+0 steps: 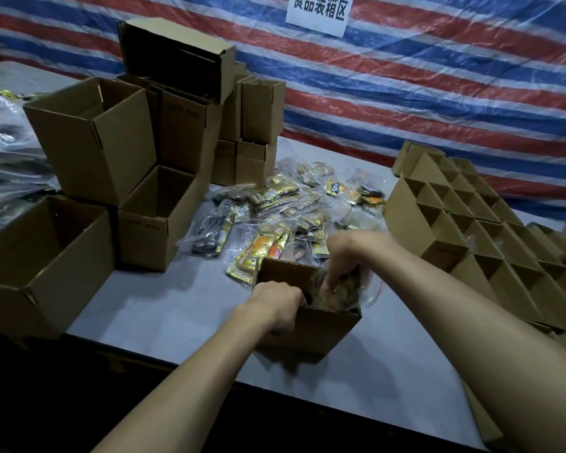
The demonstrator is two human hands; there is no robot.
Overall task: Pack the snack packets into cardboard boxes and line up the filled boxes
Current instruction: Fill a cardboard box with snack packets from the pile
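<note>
Near the tabletop's [177, 305] front edge the left hand [276, 305] grips the open box's [311, 331] rim; the right hand's [343, 256] curled fingers pinch a clear packet [339, 297] inside it. Loose packets [275, 204] lie behind, filled boxes [471, 223] along the right edge.

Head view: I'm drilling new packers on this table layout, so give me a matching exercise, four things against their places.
Things:
1 front box
2 loose snack packets
3 stacked open boxes
4 rows of boxes, flaps up

Places:
A right side of the table
B left side
C middle, behind the front box
D nearest the person, left hand on its rim

Pairs: 1-D, 2-C, 3-B, 4-A
</note>
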